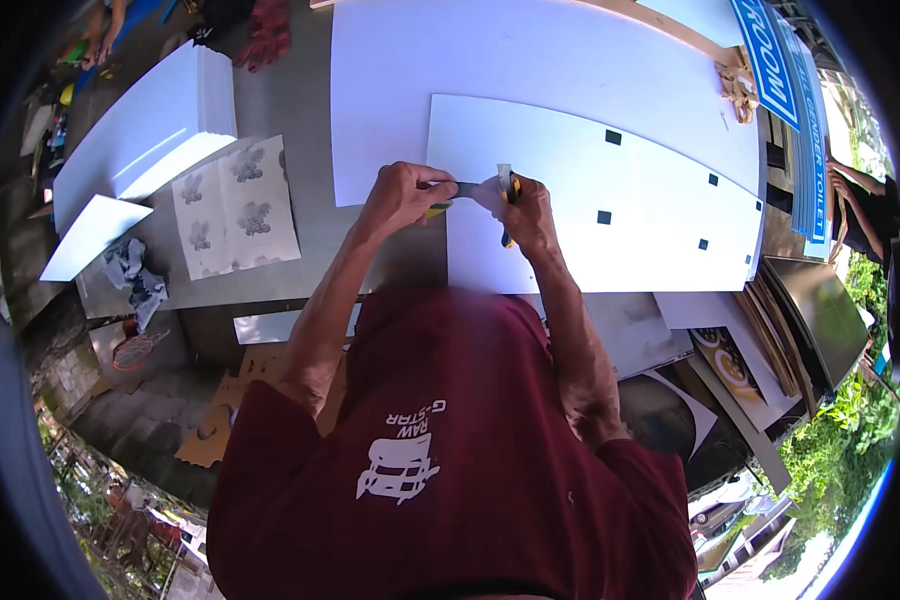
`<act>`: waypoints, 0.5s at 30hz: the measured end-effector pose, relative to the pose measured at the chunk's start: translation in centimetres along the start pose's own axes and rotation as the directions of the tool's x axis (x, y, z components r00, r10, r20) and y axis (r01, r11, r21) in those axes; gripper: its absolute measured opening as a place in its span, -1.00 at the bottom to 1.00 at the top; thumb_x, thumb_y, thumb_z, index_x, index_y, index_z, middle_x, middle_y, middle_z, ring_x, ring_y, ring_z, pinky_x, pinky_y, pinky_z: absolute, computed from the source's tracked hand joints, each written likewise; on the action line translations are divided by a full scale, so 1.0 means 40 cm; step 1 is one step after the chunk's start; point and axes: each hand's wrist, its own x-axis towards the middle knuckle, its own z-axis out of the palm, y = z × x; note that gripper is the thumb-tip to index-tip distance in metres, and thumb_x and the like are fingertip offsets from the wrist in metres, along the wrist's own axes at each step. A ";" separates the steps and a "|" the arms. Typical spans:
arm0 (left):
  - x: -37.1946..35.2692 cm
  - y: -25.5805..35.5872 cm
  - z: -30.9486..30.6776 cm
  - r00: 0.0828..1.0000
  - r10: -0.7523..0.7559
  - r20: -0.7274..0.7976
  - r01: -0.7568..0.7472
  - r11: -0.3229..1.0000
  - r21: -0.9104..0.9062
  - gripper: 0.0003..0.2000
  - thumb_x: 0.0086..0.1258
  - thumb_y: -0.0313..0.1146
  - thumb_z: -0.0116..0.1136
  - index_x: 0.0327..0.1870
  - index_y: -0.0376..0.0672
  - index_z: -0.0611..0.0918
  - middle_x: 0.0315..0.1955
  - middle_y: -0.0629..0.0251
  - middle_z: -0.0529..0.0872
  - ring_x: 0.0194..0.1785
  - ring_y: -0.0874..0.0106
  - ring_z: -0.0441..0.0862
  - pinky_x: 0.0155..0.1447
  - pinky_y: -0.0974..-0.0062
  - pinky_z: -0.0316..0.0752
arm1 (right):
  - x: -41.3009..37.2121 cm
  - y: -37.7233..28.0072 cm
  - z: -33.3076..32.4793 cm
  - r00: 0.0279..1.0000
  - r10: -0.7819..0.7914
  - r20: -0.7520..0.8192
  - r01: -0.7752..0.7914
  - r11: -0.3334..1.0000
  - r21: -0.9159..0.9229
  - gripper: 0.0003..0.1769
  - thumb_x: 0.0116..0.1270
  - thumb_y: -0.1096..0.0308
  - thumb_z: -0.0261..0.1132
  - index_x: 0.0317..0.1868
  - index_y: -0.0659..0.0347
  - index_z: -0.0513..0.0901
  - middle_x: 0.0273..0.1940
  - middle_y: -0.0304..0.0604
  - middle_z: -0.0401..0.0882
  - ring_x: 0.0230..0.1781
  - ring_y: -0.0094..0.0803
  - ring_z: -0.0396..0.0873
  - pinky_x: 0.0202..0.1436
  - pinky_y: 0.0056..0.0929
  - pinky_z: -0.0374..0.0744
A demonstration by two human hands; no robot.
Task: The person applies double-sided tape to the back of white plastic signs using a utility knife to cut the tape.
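Note:
Between my hands a short dark strip of tape (pixel 467 190) is stretched above the edge of a white board. My left hand (pixel 402 198) pinches its left end, with something yellow-green showing under the fingers. My right hand (pixel 532 218) is closed around a yellow and black utility knife (pixel 512 188), its blade end pointing away from me; those fingers are also at the right end of the strip. Several small black squares (pixel 604 217) are stuck on the white board (pixel 530 255) beneath my right hand.
A larger white sheet (pixel 390 90) lies under the board. To the left are a stack of white panels (pixel 150 120), a printed paper (pixel 238 210) and a crumpled grey cloth (pixel 135 275). Blue signs (pixel 770 60) stand at the right, near another person's arm (pixel 860 205). Red gloves (pixel 267 32) lie at the back.

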 end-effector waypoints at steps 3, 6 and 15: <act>0.004 0.010 -0.052 0.998 -0.047 -0.036 0.053 0.980 0.191 -0.67 0.37 -0.16 0.41 0.00 -0.21 0.80 -0.46 0.24 0.82 -0.61 0.58 0.63 -0.49 0.53 0.54 | 0.023 -0.009 0.033 0.999 0.006 -0.054 -0.003 0.998 0.067 -0.75 0.19 0.23 0.55 -0.34 0.27 0.76 -0.58 -0.32 0.56 -0.57 -0.60 0.46 -0.46 -0.50 0.43; 0.040 -0.019 -0.115 0.988 0.064 0.141 -0.045 0.990 -0.136 -0.65 0.33 -0.15 0.44 -0.01 -0.21 0.80 -0.51 0.25 0.80 -0.61 0.58 0.63 -0.56 0.53 0.50 | 0.042 -0.034 0.047 0.996 0.053 -0.068 -0.042 0.986 0.158 -0.77 0.18 0.26 0.55 -0.37 0.26 0.76 -0.58 -0.31 0.56 -0.58 -0.61 0.46 -0.50 -0.54 0.40; 0.254 -0.027 -0.190 0.979 0.201 -0.025 -0.171 0.889 0.425 -0.73 0.13 -0.06 0.48 -0.28 -0.04 0.87 -0.51 0.29 0.81 -0.37 0.31 0.76 -0.19 0.30 0.64 | 0.220 -0.039 0.090 0.976 0.116 -0.187 -0.102 0.991 0.087 -0.71 0.18 0.20 0.50 -0.37 0.30 0.76 -0.58 -0.22 0.59 -0.61 -0.54 0.50 -0.47 -0.46 0.48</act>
